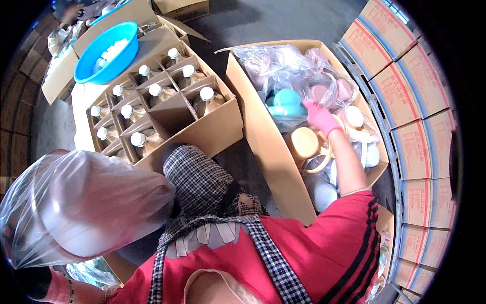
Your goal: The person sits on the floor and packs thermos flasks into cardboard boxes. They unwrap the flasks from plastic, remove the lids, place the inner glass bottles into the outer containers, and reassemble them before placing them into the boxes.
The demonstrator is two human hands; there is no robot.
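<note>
My right hand point(322, 119) in a pink glove reaches into the open carton point(271, 167) on the right. It is beside a turquoise plastic vessel point(286, 105) that lies under clear film; the fingers are smeared. Just below it stands a cream-lidded jug point(304, 143). A large pinkish vessel in a clear plastic bag point(96, 202) fills the left foreground. My left hand point(53, 290), in a pink and dark glove, is at the lower left edge under this bag. Its fingers are hidden, so its grip does not show.
To the left, a divided carton point(215, 124) holds several white-capped bottles point(206, 95); one compartment has no bottle. A blue basin point(129, 48) with white caps rests at its far side. Stacked printed cartons point(410, 147) line the right. Pink and grey vessels point(324, 196) fill the right carton.
</note>
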